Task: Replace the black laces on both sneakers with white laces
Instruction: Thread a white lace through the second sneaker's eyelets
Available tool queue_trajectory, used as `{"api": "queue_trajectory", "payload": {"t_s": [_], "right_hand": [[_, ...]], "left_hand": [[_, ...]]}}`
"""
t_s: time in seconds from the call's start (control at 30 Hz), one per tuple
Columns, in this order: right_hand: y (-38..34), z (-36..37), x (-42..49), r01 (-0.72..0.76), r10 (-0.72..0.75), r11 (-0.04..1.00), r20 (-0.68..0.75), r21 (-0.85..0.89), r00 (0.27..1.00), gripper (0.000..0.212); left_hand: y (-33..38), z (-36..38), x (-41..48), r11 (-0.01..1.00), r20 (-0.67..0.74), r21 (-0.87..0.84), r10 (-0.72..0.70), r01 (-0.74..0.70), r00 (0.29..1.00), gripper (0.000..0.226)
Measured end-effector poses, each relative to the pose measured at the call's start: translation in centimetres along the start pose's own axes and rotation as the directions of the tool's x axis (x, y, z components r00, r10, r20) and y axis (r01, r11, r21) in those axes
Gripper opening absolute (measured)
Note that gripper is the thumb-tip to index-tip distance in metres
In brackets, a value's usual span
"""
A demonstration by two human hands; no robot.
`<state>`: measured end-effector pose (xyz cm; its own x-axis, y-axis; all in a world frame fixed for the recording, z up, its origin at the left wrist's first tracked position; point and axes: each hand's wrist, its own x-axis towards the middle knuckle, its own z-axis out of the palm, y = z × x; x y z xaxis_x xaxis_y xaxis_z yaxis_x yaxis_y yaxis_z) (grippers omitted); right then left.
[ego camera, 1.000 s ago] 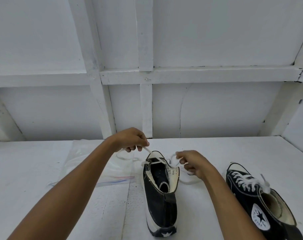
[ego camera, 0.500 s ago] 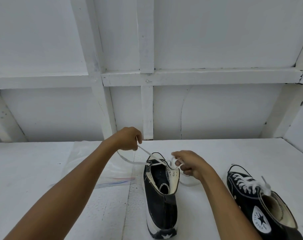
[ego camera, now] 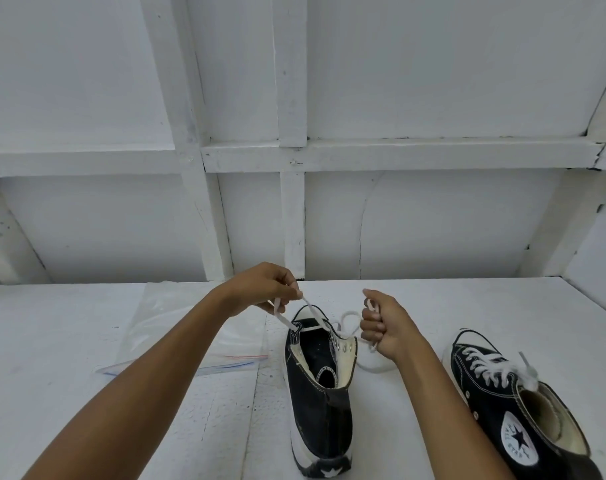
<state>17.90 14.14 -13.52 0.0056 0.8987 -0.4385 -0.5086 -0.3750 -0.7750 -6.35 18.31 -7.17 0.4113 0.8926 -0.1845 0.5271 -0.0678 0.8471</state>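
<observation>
A black high-top sneaker (ego camera: 324, 403) stands on the white table (ego camera: 433, 306), heel toward me, toe away. A white lace (ego camera: 310, 308) runs through its lowest eyelets near the toe. My left hand (ego camera: 260, 289) pinches one end of that lace above the toe. My right hand (ego camera: 381, 323) grips the other end, with loops of lace (ego camera: 350, 322) hanging beside the shoe. A second black sneaker (ego camera: 516, 410) with white laces threaded lies at the right.
A clear zip bag (ego camera: 190, 334) lies flat on the table left of the middle sneaker, under my left forearm. A white panelled wall (ego camera: 294, 202) rises behind the table. The table's right edge slants at the far right.
My left hand has pulled its lace end up and toward the toe. My right hand has lifted and drawn its lace end away to the right of the shoe.
</observation>
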Motion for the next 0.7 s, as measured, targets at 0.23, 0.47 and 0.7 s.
{"api": "queue_trajectory", "payload": {"t_s": [0.23, 0.47, 0.7], "right_hand": [[0.4, 0.6, -1.7, 0.013, 0.092, 0.653, 0.096, -0.758, 0.991, 0.030], [0.2, 0.4, -0.8, 0.020, -0.020, 1.000, 0.085, -0.005, 0.996, 0.028], [0.1, -0.3, -0.4, 0.090, -0.095, 0.974, -0.016, -0.207, 0.995, 0.022]], "left_hand": [[-0.2, 0.9, 0.2, 1.000, 0.030, -0.007, 0.018, -0.017, 0.999, 0.012], [-0.9, 0.9, 0.3, 0.999, 0.036, -0.034, 0.001, 0.000, 0.999, 0.010], [-1.5, 1.6, 0.6, 0.998, 0.040, 0.061, -0.033, 0.031, 0.999, 0.009]]}}
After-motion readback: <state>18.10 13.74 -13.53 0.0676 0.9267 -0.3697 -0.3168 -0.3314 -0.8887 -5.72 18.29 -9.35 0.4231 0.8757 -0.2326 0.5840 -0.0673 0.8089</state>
